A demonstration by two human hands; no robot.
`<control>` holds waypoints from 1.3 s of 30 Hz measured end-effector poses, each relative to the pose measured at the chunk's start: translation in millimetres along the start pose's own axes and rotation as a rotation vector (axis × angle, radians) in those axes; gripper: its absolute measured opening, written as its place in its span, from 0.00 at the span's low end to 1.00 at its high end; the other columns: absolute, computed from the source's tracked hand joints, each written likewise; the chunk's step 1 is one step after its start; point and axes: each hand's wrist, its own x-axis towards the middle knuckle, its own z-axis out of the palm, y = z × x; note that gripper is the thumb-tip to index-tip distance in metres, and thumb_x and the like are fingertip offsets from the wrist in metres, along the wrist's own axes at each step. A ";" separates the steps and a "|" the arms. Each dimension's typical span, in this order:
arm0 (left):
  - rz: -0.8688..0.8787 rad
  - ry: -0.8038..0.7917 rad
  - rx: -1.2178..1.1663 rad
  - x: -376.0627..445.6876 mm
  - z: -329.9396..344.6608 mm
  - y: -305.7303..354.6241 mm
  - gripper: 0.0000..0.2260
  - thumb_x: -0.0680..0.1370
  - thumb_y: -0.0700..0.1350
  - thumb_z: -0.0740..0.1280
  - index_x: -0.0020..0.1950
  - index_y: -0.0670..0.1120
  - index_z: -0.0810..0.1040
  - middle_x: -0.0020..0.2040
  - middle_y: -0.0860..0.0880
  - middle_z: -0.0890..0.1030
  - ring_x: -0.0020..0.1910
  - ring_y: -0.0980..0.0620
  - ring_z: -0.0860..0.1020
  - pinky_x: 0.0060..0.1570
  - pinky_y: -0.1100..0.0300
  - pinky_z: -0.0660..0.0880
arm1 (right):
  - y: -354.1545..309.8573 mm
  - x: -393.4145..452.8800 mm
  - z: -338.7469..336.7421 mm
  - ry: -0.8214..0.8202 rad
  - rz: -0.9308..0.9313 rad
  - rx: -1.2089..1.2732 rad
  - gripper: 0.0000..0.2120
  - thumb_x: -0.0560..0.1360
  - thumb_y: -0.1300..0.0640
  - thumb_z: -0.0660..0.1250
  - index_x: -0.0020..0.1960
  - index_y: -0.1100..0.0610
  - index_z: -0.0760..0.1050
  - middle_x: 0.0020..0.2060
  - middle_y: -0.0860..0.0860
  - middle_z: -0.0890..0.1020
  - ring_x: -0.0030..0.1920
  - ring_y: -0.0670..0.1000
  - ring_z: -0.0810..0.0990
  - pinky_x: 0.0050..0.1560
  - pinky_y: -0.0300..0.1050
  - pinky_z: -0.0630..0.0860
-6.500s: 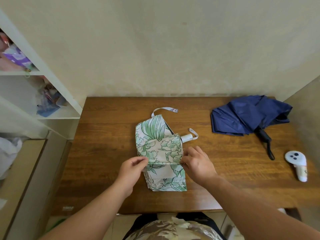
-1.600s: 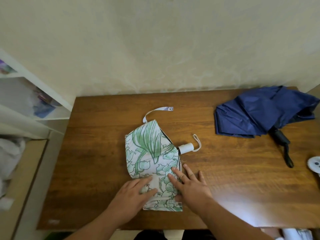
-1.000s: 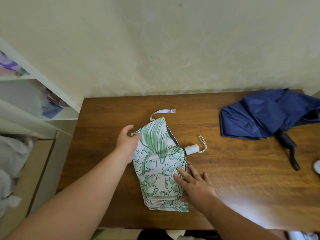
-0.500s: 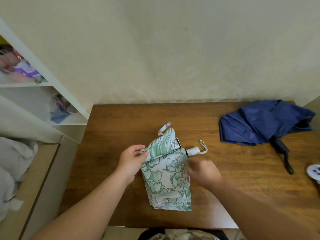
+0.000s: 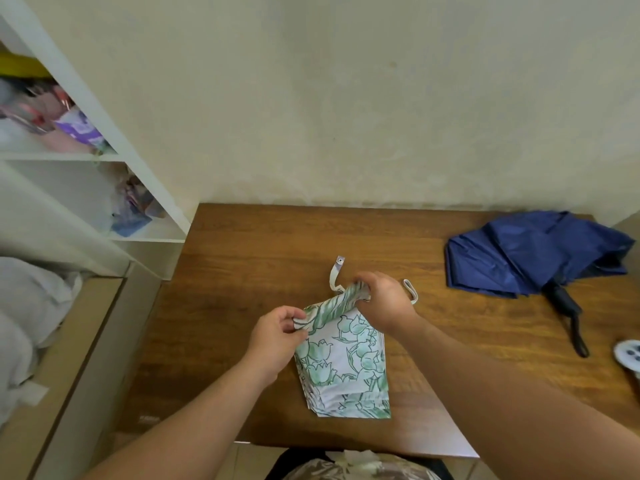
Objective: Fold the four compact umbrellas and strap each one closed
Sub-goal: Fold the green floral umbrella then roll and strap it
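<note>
Wooden table (image 5: 263,258) against cream wall (image 5: 346,98); white shelf unit (image 5: 104,133) left, cluttered; white controller (image 5: 628,355) at right edge.

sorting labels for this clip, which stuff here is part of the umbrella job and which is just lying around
Part of the job:
- floral umbrella, gripped by left hand and right hand
- its strap, loose
- blue umbrella, unfolded, not strapped

Lying about:
- white controller at the table's right edge
- shelf clutter
- grey cloth on the left
</note>
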 end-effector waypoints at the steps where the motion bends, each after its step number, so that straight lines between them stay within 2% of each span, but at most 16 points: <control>1: 0.001 0.003 0.008 -0.1 -0.4 -1.4 0.14 0.77 0.34 0.76 0.53 0.52 0.83 0.49 0.51 0.87 0.50 0.53 0.85 0.44 0.62 0.80 | 0.0 -1.5 -0.6 0.016 -0.020 -0.005 0.21 0.74 0.64 0.69 0.64 0.47 0.80 0.59 0.49 0.82 0.62 0.53 0.78 0.62 0.48 0.76; 3: -0.001 0.010 0.000 0.4 -1.6 -3.9 0.14 0.77 0.34 0.76 0.53 0.53 0.83 0.48 0.51 0.88 0.50 0.53 0.86 0.45 0.61 0.81 | -0.3 -6.2 -2.7 0.040 -0.033 -0.007 0.19 0.74 0.67 0.68 0.59 0.49 0.83 0.55 0.47 0.84 0.58 0.52 0.78 0.58 0.44 0.74; 5: 0.006 0.024 -0.005 -0.4 -3.3 -4.0 0.14 0.77 0.34 0.76 0.53 0.54 0.83 0.47 0.51 0.88 0.49 0.53 0.86 0.44 0.62 0.79 | 0.0 -11.2 -5.2 0.060 -0.043 -0.015 0.18 0.74 0.67 0.69 0.58 0.50 0.84 0.52 0.46 0.85 0.57 0.51 0.79 0.57 0.44 0.74; 10: 0.043 0.074 0.128 -1.2 -7.6 -5.1 0.10 0.76 0.42 0.78 0.51 0.56 0.85 0.48 0.55 0.84 0.48 0.57 0.82 0.42 0.61 0.77 | 10.7 -23.0 -6.2 0.089 -0.010 -0.029 0.12 0.75 0.60 0.75 0.57 0.51 0.85 0.50 0.46 0.86 0.54 0.49 0.81 0.57 0.39 0.73; 14: 0.069 0.117 0.166 -4.0 -6.9 -8.7 0.08 0.75 0.44 0.80 0.47 0.57 0.86 0.46 0.57 0.85 0.47 0.59 0.82 0.42 0.62 0.76 | 17.9 -35.0 -3.4 0.111 0.030 -0.053 0.09 0.75 0.56 0.77 0.54 0.49 0.85 0.47 0.45 0.87 0.52 0.49 0.82 0.53 0.49 0.81; 18: 0.059 0.140 0.128 -5.4 -4.4 -13.4 0.08 0.74 0.44 0.81 0.46 0.56 0.87 0.46 0.57 0.86 0.47 0.58 0.83 0.44 0.60 0.78 | 20.0 -44.9 2.2 0.195 0.006 -0.101 0.08 0.74 0.53 0.79 0.53 0.49 0.85 0.49 0.44 0.86 0.56 0.51 0.78 0.54 0.48 0.78; 22: 0.097 0.130 0.172 -6.6 -3.9 -15.7 0.09 0.75 0.44 0.80 0.48 0.58 0.85 0.45 0.57 0.86 0.46 0.59 0.82 0.44 0.60 0.78 | 22.9 -49.3 5.8 0.149 -0.046 -0.177 0.05 0.75 0.54 0.76 0.50 0.48 0.85 0.46 0.45 0.85 0.53 0.53 0.78 0.52 0.52 0.78; 25: 0.149 0.076 0.218 -9.6 -4.7 -15.1 0.12 0.75 0.44 0.79 0.53 0.59 0.84 0.41 0.60 0.86 0.42 0.62 0.82 0.42 0.61 0.80 | 24.3 -52.1 6.1 0.124 -0.098 -0.189 0.05 0.76 0.58 0.74 0.50 0.49 0.85 0.46 0.45 0.84 0.52 0.52 0.77 0.51 0.49 0.78; 27: 0.183 0.092 0.293 -9.1 -7.1 -16.9 0.09 0.75 0.46 0.79 0.49 0.60 0.86 0.40 0.60 0.85 0.41 0.62 0.82 0.43 0.59 0.81 | 26.2 -53.4 5.3 0.111 -0.104 -0.186 0.05 0.77 0.57 0.73 0.50 0.48 0.85 0.46 0.44 0.84 0.52 0.51 0.77 0.51 0.48 0.77; 30: 0.213 0.110 0.322 -8.8 -10.0 -20.2 0.09 0.75 0.47 0.80 0.43 0.62 0.85 0.40 0.61 0.85 0.42 0.62 0.82 0.46 0.59 0.82 | 30.7 -54.7 3.5 0.089 -0.082 -0.192 0.04 0.78 0.53 0.73 0.52 0.47 0.85 0.47 0.42 0.84 0.53 0.49 0.76 0.52 0.48 0.77; 33: 0.268 0.098 0.361 -10.2 -9.2 -21.9 0.08 0.75 0.46 0.80 0.45 0.60 0.86 0.41 0.60 0.85 0.43 0.63 0.81 0.45 0.65 0.79 | 34.2 -59.0 7.5 0.088 -0.086 -0.222 0.03 0.78 0.52 0.74 0.52 0.48 0.85 0.48 0.43 0.83 0.53 0.50 0.76 0.51 0.48 0.78; 35: 0.347 0.102 0.436 -9.8 -7.8 -25.5 0.07 0.75 0.45 0.79 0.46 0.57 0.87 0.45 0.60 0.81 0.45 0.61 0.79 0.45 0.66 0.75 | 36.4 -62.4 12.3 0.131 -0.132 -0.244 0.03 0.76 0.55 0.76 0.50 0.50 0.85 0.50 0.43 0.81 0.53 0.51 0.74 0.48 0.48 0.79; 37: 0.410 0.115 0.534 -8.4 -7.6 -30.3 0.06 0.75 0.45 0.80 0.45 0.56 0.87 0.49 0.60 0.77 0.51 0.58 0.76 0.50 0.63 0.73 | 39.4 -64.6 14.6 0.170 -0.217 -0.270 0.03 0.74 0.58 0.78 0.47 0.52 0.86 0.51 0.44 0.81 0.52 0.51 0.74 0.46 0.48 0.80; 39: 0.493 0.094 0.624 -6.7 -8.3 -35.6 0.05 0.74 0.45 0.80 0.45 0.54 0.87 0.53 0.60 0.78 0.57 0.56 0.75 0.56 0.60 0.71 | 43.8 -66.0 14.4 0.167 -0.326 -0.317 0.05 0.72 0.60 0.79 0.44 0.52 0.86 0.53 0.44 0.83 0.52 0.51 0.76 0.46 0.48 0.80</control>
